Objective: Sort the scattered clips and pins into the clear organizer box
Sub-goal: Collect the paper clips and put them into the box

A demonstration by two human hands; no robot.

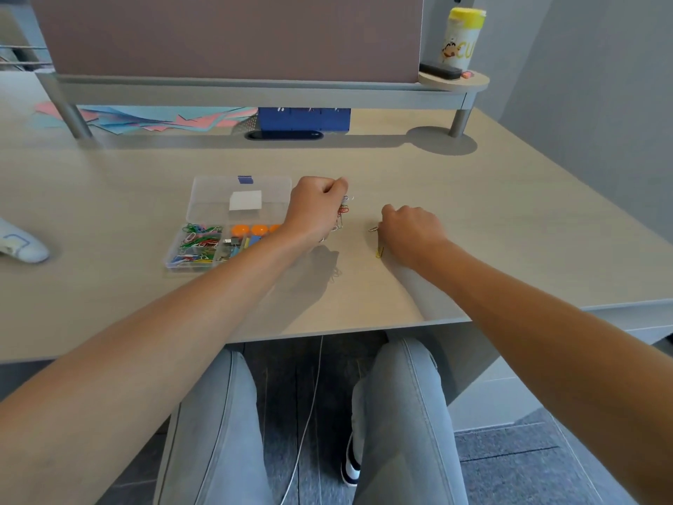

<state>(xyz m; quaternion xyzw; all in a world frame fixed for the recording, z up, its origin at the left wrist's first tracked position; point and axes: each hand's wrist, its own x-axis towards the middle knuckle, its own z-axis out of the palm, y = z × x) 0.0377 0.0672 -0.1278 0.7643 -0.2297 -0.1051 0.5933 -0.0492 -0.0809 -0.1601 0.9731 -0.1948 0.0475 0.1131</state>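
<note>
The clear organizer box (204, 227) lies open on the desk, its lid (218, 191) folded back. Its left compartment holds several coloured paper clips (195, 246); orange round pins (251, 230) and binder clips fill others. My left hand (315, 209) hovers just right of the box, fingers curled round a bunch of paper clips (342, 213) that dangle from it. My right hand (409, 231) rests on the desk with curled fingers, pinching at a small clip (372, 229). A yellow paper clip (379, 252) lies beside its heel.
A raised shelf (255, 91) spans the back of the desk, with coloured paper sheets (145, 120) and a blue box (304, 120) under it. A yellow-lidded bottle (460, 38) stands at the right. A white object (22, 246) lies far left. The desk edge (327, 331) is near my knees.
</note>
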